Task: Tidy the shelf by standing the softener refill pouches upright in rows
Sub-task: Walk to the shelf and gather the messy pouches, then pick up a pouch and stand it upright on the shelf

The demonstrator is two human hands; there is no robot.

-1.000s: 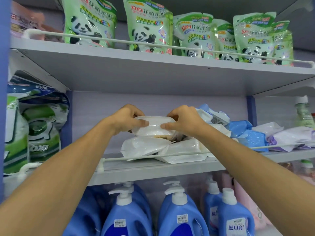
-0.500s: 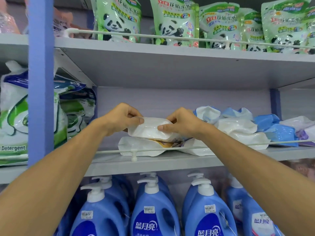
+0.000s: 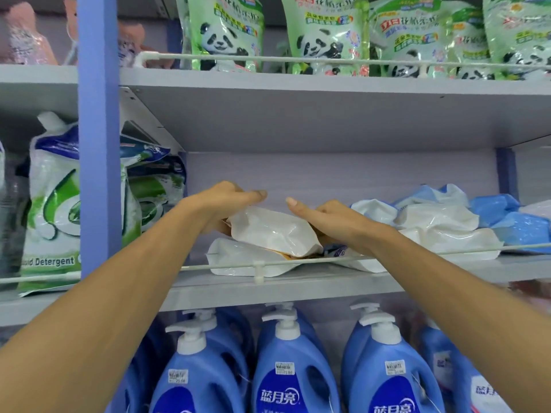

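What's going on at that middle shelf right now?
A person has both hands on a white refill pouch that lies tilted on top of another flat white pouch on the middle shelf. The left hand is at its left end and the right hand at its right end, fingers mostly straight. It is not yet upright. To the right, more white and blue pouches lie heaped behind the rail.
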